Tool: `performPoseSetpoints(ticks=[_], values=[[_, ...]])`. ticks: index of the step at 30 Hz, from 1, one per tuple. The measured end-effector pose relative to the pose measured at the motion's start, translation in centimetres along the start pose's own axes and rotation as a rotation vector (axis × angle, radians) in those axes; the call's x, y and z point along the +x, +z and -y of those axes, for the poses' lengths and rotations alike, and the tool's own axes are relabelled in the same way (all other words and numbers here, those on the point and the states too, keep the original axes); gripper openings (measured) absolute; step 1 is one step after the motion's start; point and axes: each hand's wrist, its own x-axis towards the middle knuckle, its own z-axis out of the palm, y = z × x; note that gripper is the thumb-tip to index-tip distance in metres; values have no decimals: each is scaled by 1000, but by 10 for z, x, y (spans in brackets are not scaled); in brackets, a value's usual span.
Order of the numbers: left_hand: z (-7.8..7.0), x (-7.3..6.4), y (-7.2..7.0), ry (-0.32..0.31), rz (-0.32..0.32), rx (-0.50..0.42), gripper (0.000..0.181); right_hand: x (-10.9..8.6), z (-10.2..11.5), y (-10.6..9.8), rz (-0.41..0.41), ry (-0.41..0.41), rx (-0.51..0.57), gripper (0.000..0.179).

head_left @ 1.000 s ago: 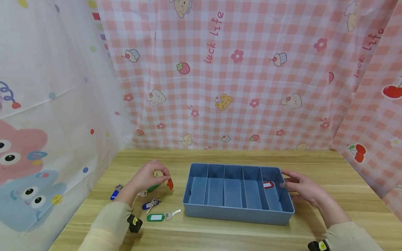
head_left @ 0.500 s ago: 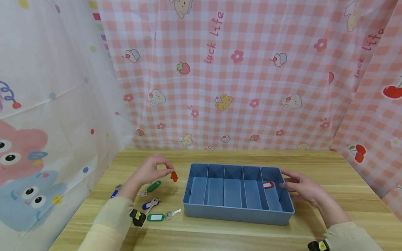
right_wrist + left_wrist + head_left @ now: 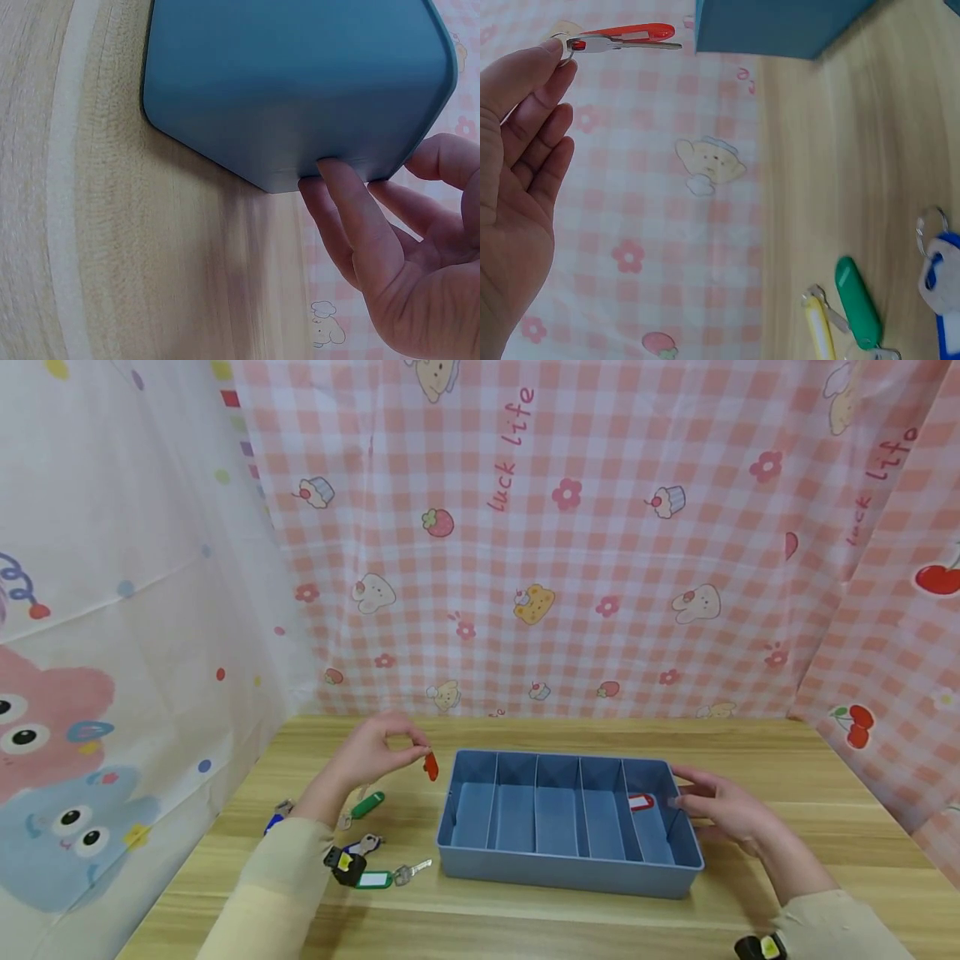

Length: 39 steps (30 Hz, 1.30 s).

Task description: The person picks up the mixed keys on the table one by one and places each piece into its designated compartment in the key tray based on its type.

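Note:
My left hand (image 3: pixel 378 752) pinches, between thumb and fingertips, the ring of a key with a red key tag (image 3: pixel 431 766). In the left wrist view the key (image 3: pixel 649 46) hangs beside its tag. They hover over the table, just left of a blue-grey tray (image 3: pixel 570 870) split into five long compartments. A red key tag (image 3: pixel 641 802) with a white label lies in the tray's rightmost compartment. My right hand (image 3: pixel 731 814) holds the tray's right end; in the right wrist view its fingers (image 3: pixel 349 202) lie against the outer wall, with one digit over the rim.
Left of the tray lie a green key tag (image 3: pixel 368 805), a green-framed tag (image 3: pixel 374 880) with a key (image 3: pixel 412 872), and blue-tagged keys (image 3: pixel 279 817). A yellow tag (image 3: pixel 819 330) shows in the left wrist view. A checked cloth (image 3: pixel 480 568) hangs behind the table.
My left hand has lifted the red-tagged key and carried it right and away from me, closer to the tray's left end. The right hand and tray have stayed still.

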Motion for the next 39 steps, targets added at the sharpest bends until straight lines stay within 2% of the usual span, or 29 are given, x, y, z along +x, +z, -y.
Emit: performPoseSetpoints(ticks=[8, 17, 22, 24, 29, 39], values=[[-12, 11, 2, 51, -13, -28, 5, -1, -1, 0, 16, -17, 20, 65], [-24, 19, 14, 62, -23, -33, 6, -1, 1, 0, 3, -5, 0, 65], [-29, 24, 22, 138, -44, -44, 4, -1, 1, 1, 1, -3, -3, 65], [-34, 25, 25, 149, -47, -55, 4, -1, 1, 1, 1, 0, -4, 65], [-44, 28, 32, 134, -33, -69, 4, -2, 1, 1, -3, 3, -3, 65], [-53, 34, 50, 100, -7, -72, 4, -1, 0, 1, -6, 2, -7, 65]])
